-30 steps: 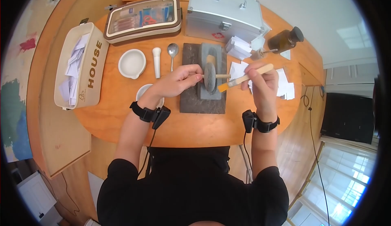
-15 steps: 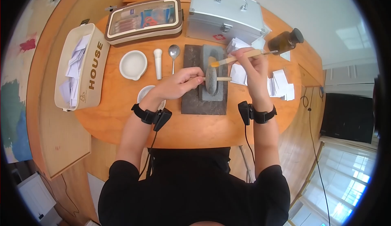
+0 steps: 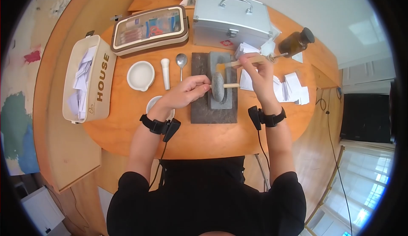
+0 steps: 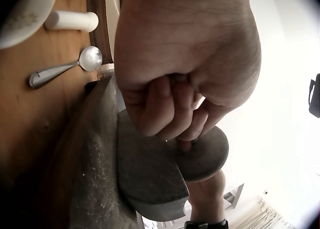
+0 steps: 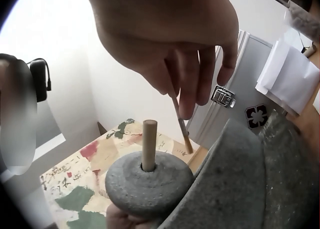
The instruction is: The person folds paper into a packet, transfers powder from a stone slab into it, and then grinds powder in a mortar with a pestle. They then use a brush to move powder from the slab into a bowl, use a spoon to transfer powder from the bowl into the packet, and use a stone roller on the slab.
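Note:
My left hand grips one end of the wooden axle of a grey stone grinding wheel. The axle's other end juts out bare in the right wrist view. The wheel stands on edge at a grey stone grinding trough, which sits on a dark stone slab. In my right hand a flat brush with a pale wooden handle is pinched between thumb and fingers. Its yellowish bristles point left, just beyond the wheel and over the trough's far part.
Left of the slab are a white mortar, a pestle, a spoon and a partly hidden white bowl. Folded papers and a brown bottle lie right. Behind stand a silver case and lidded box; a paper-filled bin stands left.
My right hand has carried the brush away from me and left, from the wheel's near right side to the trough's far part. The left hand keeps its grip on the axle.

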{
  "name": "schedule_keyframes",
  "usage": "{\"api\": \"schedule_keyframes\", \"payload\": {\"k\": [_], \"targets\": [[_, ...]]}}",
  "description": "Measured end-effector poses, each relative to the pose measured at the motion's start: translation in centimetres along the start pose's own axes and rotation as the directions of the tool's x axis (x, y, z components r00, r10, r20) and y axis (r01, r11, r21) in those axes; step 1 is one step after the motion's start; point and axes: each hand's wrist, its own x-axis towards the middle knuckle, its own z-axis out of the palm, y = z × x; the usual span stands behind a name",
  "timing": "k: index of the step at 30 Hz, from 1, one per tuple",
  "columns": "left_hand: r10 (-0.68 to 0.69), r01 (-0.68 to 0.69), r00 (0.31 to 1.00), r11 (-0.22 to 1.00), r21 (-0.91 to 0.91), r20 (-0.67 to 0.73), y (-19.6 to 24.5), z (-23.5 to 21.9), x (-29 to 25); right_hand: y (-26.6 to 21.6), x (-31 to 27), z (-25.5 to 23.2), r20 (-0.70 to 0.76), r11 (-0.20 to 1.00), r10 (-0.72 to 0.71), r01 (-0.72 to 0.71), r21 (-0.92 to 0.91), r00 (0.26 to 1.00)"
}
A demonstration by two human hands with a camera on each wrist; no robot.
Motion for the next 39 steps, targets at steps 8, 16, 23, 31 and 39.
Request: {"api": "schedule_keyframes", "payload": {"k": [8,16,23,31,39], "targets": [[0.027,-0.057,0.996,0.926,-0.374,-0.085,0.5,-1.2,0.4,1.8,-4.0,-2.9,-0.237,0.817,-0.108,0.222,0.532,0.966],[0.105,-0.144,0.989,0.837,-0.528,-0.104,-0.4,-1.9,0.8,-0.4,-3.5,-0.9,0.152,0.985,-0.151,0.137,0.102,0.977],[0.069,-0.106,0.994,0.833,-0.543,-0.087,-0.3,-1.2,1.1,0.5,-3.5,-1.6,0.107,0.988,-0.136,0.127,0.088,0.985],[0.043,-0.071,0.997,0.802,-0.594,-0.062,-1.7,-2.3,1.0,0.2,-3.4,-2.5,0.120,0.976,-0.057,0.031,0.213,0.991],[0.048,-0.053,0.999,0.809,-0.586,-0.025,-1.5,-2.0,1.0,0.1,-3.4,-2.1,0.141,0.991,-0.128,0.131,-0.016,0.982]]}}
